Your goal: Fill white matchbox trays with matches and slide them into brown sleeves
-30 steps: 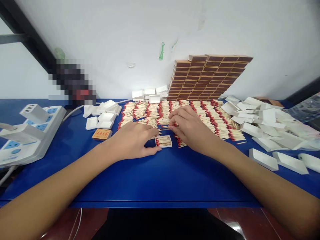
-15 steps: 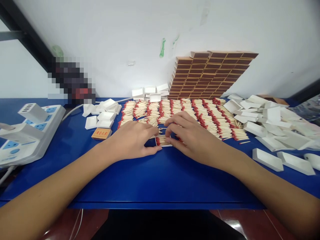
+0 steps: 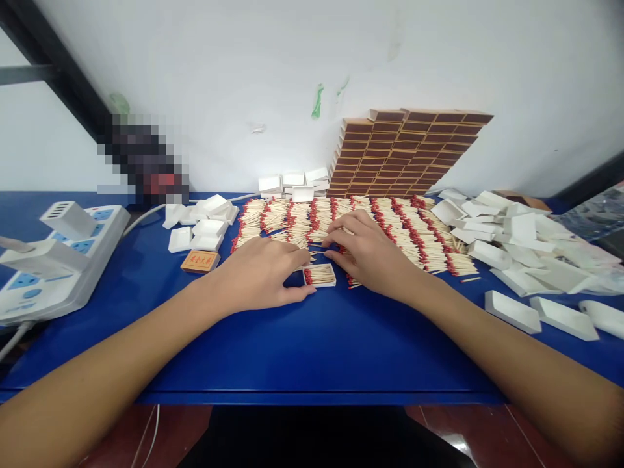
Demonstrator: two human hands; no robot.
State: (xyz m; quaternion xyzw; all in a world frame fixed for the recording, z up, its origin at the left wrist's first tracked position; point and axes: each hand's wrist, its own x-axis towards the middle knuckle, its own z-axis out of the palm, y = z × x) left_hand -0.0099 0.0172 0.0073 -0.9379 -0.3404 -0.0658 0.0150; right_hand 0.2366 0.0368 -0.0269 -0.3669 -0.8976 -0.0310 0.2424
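Note:
A white matchbox tray (image 3: 320, 284) with red-headed matches in it lies on the blue table. My left hand (image 3: 258, 273) is closed around its left end, index finger at the far side and thumb at the near side. Just beyond the tray, my right hand (image 3: 365, 253) hovers low over the matches, fingers curved, with thumb and index tips slightly apart near a loose match (image 3: 318, 252). Long rows of matches (image 3: 385, 221) spread behind both hands. Part of the rows is hidden under my right hand.
Closed matchboxes (image 3: 400, 153) are stacked against the wall. White trays are piled at the right (image 3: 517, 227), at the left (image 3: 209, 214) and at the back (image 3: 292, 182). An orange matchbox (image 3: 201, 261) lies by my left wrist. A power strip (image 3: 97, 260) sits far left.
My right hand has moved off the tray, back and to the right, so the matches inside now show. My left hand stays at the tray's left end. The view has shifted slightly.

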